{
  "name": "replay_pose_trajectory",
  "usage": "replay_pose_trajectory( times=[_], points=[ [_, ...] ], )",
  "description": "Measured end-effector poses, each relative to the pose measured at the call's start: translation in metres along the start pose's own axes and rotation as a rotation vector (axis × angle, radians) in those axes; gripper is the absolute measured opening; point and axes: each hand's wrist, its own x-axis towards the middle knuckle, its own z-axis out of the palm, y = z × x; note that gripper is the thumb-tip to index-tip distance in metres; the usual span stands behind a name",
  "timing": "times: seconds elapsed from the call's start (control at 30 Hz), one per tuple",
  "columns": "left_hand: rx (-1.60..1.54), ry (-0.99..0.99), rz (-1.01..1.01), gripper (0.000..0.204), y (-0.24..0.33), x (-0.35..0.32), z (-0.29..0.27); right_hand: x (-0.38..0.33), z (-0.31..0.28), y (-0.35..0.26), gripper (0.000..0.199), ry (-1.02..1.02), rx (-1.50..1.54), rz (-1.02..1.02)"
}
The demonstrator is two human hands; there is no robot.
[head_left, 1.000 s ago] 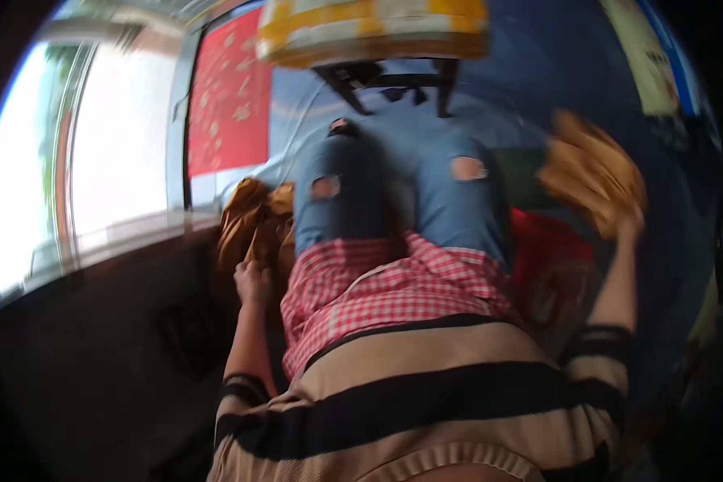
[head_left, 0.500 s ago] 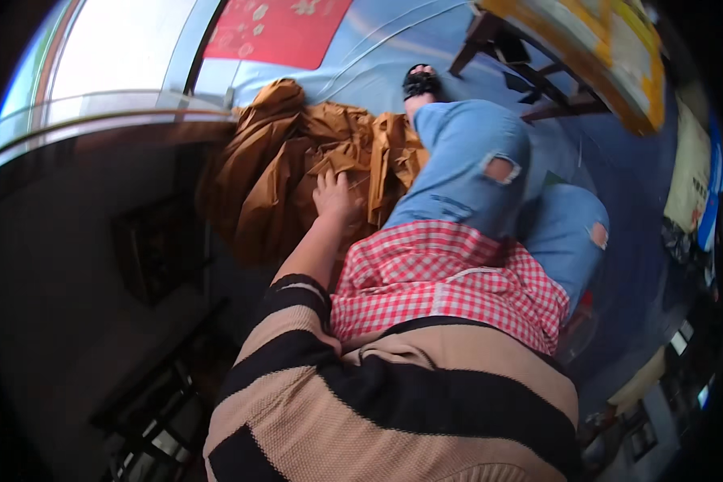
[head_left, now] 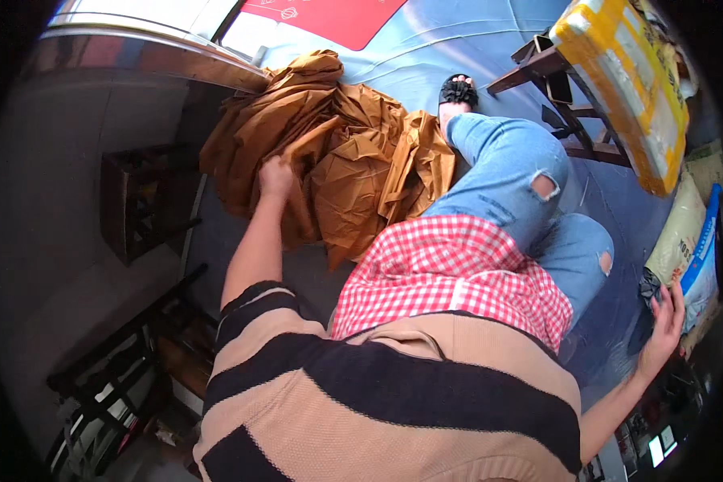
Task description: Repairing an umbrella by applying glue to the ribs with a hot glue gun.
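A large crumpled heap of brown cloth [head_left: 353,169] lies on the floor ahead of me, to the left of my legs. My left hand [head_left: 275,177] is closed on a fold of this cloth, toward the heap's left side. Out to the far right, my right hand [head_left: 667,323] is raised with its fingers stretched and apart, holding nothing. It is just in front of a pale, bulging sack [head_left: 676,233] and a blue-and-white bag [head_left: 705,241]; whether the fingertips touch them I cannot tell.
A foam box bound with yellow tape [head_left: 627,88] rests on a dark wooden stool [head_left: 530,72], with a phone [head_left: 559,87] by it. On the left stand a small dark wooden stool [head_left: 136,201] and a dark chair [head_left: 136,353]. A red mat [head_left: 337,18] lies at the top.
My left hand has moved left and now grips a fold of the brown cloth. My right hand has come into view at the right, and my view has shifted.
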Motion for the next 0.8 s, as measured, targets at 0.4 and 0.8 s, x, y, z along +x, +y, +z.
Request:
replay_pose_trajectory(
  times=[0.4,0.8],
  points=[
    [-1.771,-0.634,0.627,0.028,0.234,-0.157,-0.295,-0.066,0.07,-0.09,0.027,-0.845,-0.217,-0.535],
    [-1.637,-0.737,1.354,0.022,0.429,-0.184,-0.425,-0.029,0.06,-0.047,0.039,0.304,-0.637,-1.327]
  ],
)
